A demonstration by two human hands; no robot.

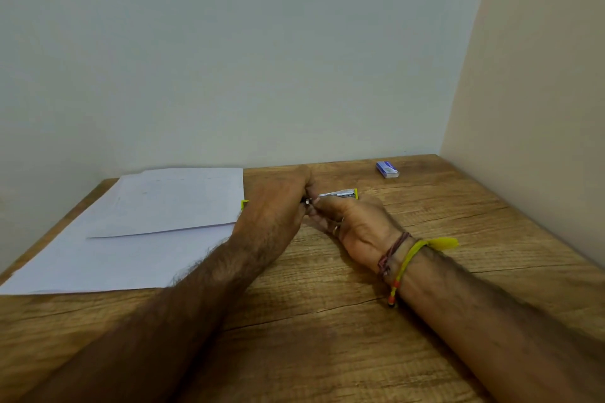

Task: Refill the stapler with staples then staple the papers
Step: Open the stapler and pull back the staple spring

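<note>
A small yellow-green stapler (340,194) with a bare metal track lies on the wooden table (327,321), mostly hidden by both hands. My left hand (275,209) covers its left part, where a yellow-green end (244,204) pokes out beside the papers. My right hand (357,226) pinches the metal part near its middle with thumb and fingers. White papers (157,226) lie flat at the left of the table, one sheet over another. A small blue staple box (387,169) rests near the back wall, apart from both hands.
The table sits in a corner, with a grey wall (229,59) behind and a beige wall (540,91) on the right. Thread bracelets (397,258) circle my right wrist. Bare wood stretches across the front of the table.
</note>
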